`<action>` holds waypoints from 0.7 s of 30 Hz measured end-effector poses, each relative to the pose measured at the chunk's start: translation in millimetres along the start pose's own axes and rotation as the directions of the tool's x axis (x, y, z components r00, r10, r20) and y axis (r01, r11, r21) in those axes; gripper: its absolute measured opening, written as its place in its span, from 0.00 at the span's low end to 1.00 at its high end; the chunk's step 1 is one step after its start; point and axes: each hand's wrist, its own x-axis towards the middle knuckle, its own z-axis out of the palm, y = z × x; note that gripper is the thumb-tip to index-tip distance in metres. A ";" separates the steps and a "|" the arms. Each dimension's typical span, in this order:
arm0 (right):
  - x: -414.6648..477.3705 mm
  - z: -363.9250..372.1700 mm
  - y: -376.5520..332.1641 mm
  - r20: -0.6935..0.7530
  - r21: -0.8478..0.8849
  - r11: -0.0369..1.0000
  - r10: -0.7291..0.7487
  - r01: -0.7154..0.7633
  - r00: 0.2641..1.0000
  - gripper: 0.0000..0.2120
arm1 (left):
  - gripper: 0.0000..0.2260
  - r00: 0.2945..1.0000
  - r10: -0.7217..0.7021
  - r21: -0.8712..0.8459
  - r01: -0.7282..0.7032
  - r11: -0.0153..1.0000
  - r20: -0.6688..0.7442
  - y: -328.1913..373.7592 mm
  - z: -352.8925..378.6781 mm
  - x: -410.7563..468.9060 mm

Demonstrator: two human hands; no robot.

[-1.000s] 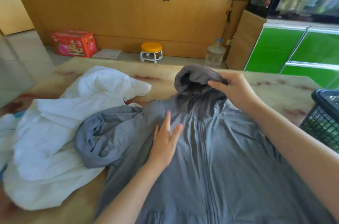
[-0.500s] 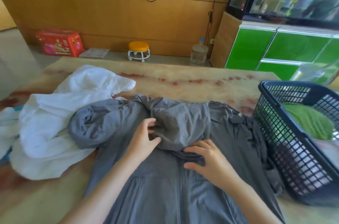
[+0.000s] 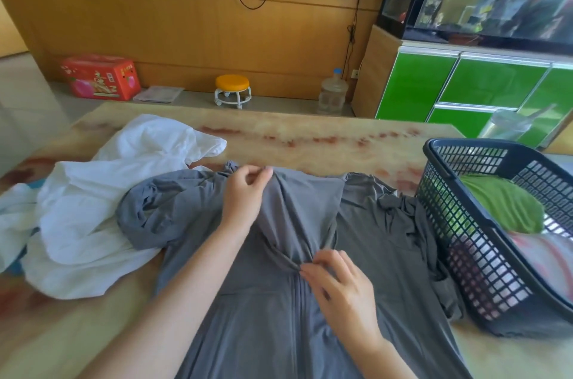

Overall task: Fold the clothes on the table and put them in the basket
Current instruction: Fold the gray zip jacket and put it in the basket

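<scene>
Fingers [image 3: 259, 175] of the left hand [image 3: 245, 203] and right hand [image 3: 342, 285] pinch the hood [image 3: 305, 208] of a grey zip jacket [image 3: 273, 332]. Uneven pulling could skew the fold.

Plain grey all over, that jacket [image 3: 279, 316], and the garment [image 3: 93, 208] beside it was pure white, on a tan marble table [image 3: 310, 146] blotched with red. The basket [image 3: 465, 254] was a dark navy lattice, with a green cloth [image 3: 502, 208] inside. Behind sat a red box [image 3: 100, 77], an orange-topped stool [image 3: 232, 82] and a bright green cabinet [image 3: 415, 83].
</scene>
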 end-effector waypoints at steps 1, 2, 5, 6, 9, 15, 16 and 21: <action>-6.4 -1.1 -2.8 0.014 -0.003 1.000 -0.018 0.018 1.000 0.06 | 0.07 1.000 -0.007 -0.063 0.007 0.998 -0.002 15.2 1.4 2.3; -12.1 -1.1 -4.7 0.036 -0.010 1.000 -0.024 0.025 0.999 0.08 | 0.07 1.000 0.000 -0.096 0.001 0.995 0.016 28.6 2.9 2.3; -21.5 -5.0 -5.7 0.062 0.065 0.991 0.112 -0.116 0.992 0.07 | 0.04 0.990 0.055 -0.129 -0.038 0.991 0.128 49.0 8.2 -16.9; -22.0 -8.1 -6.8 0.070 0.140 0.967 0.206 -0.214 0.976 0.07 | 0.04 0.985 0.063 -0.127 -0.043 0.991 0.159 48.2 8.3 -27.5; -23.3 -18.5 -13.4 0.271 0.340 0.761 0.482 -0.552 0.833 0.13 | 0.04 0.985 0.045 -0.067 -0.034 0.997 0.165 34.5 3.3 -56.9; -17.9 -46.9 -24.9 0.275 0.416 0.706 0.504 -0.574 0.819 0.08 | 0.07 0.927 -0.234 -0.388 0.339 0.857 0.292 37.7 -1.0 -72.3; -11.5 -50.6 -29.0 0.257 0.445 0.691 0.511 -0.570 0.820 0.09 | 0.07 0.921 -0.225 -0.398 0.344 0.851 0.317 41.6 0.2 -72.3; 34.7 -68.8 -35.0 0.467 0.576 0.257 0.676 -0.776 0.571 0.19 | 0.08 0.882 -0.147 -0.319 0.310 0.896 0.448 42.3 -1.5 -87.0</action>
